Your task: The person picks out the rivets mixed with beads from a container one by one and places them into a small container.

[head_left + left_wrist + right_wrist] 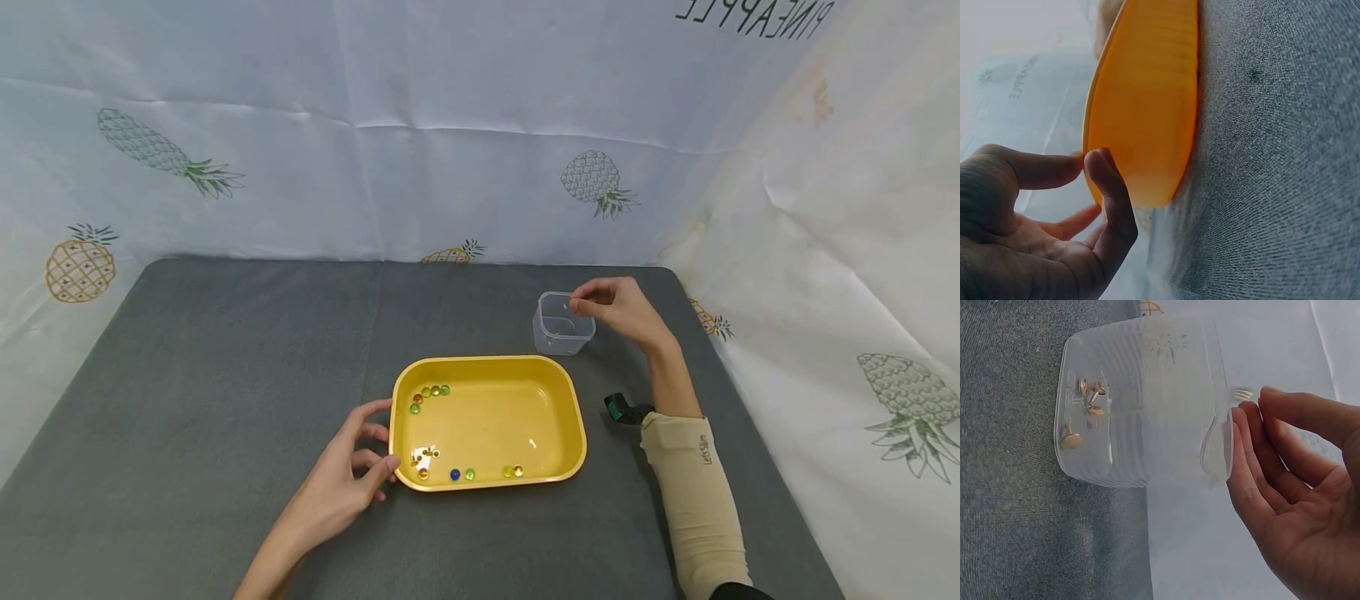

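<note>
Fingers of a person's left hand [341, 475] pinched one yellow tray [495, 425] by its left edge, toward the near corner. The right hand [618, 315] held its fingertips close together above one clear container [562, 344]; whether they gripped one blurred object [1242, 394] beside them could not be told. The container, with at least three brass-coloured tacks [1071, 441], stood toward the counter's [247, 375] far right corner. Ten marbles [454, 474] lay in the tray, five along each long edge.
</note>
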